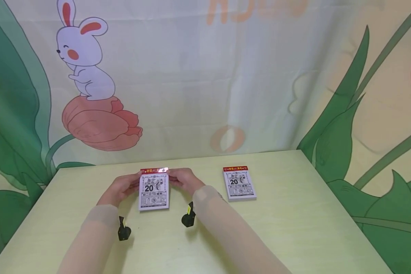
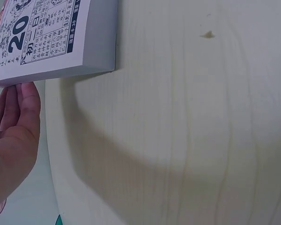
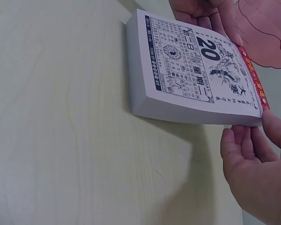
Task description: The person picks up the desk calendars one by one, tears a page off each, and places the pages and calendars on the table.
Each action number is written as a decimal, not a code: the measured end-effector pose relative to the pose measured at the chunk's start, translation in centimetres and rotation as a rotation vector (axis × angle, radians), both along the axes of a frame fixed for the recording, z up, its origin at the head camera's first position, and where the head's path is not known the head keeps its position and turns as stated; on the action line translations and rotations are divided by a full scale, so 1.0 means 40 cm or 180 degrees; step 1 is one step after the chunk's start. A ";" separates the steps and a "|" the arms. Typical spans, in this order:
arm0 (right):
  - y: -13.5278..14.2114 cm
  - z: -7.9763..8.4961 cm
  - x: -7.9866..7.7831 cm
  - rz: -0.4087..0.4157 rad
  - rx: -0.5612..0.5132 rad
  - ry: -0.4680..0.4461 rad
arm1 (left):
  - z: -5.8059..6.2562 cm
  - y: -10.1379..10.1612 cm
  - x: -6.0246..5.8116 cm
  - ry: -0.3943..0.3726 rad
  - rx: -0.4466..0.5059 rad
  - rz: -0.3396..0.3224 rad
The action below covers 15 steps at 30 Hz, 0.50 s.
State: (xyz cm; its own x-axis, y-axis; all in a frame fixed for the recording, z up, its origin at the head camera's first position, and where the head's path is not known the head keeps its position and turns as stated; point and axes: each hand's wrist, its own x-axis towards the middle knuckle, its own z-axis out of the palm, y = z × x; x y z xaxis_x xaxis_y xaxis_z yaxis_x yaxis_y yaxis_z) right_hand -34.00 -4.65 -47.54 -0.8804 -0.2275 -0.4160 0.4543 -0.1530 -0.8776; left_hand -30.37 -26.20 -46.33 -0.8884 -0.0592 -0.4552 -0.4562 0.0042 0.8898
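Note:
A thick tear-off calendar pad with a red top strip and a large printed 20 is between both hands. At its upper left corner, my left hand grips the pad, fingers reaching beneath it. My right hand pinches the upper right corner. In the right wrist view, the right thumb lies by the red strip while the other fingers curl under the edge. That end appears raised off the table, with the lower end resting on it. The left wrist view shows the left fingers under the pad's side.
A second, similar calendar pad lies flat on the table to the right of my right hand. The pale wooden table ends at a printed curtain behind. Dark wrist-worn pieces hang below both sleeves.

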 end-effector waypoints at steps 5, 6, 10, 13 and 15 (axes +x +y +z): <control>-0.006 0.006 0.001 -0.0074 -0.0014 -0.0031 | 0.001 -0.005 0.001 0.0009 0.0039 -0.0002; -0.007 0.007 0.001 -0.0078 -0.0014 -0.0034 | 0.002 -0.006 0.002 0.0019 0.0049 -0.0020; -0.010 0.012 0.002 -0.0061 0.0024 -0.0007 | 0.004 -0.009 0.005 0.0048 0.0083 -0.0039; -0.011 0.014 0.004 -0.0064 0.0057 0.0004 | 0.007 -0.011 0.007 0.0054 0.0106 -0.0051; -0.012 0.013 0.005 -0.0079 0.0071 0.0008 | 0.008 -0.013 0.008 0.0054 0.0109 -0.0056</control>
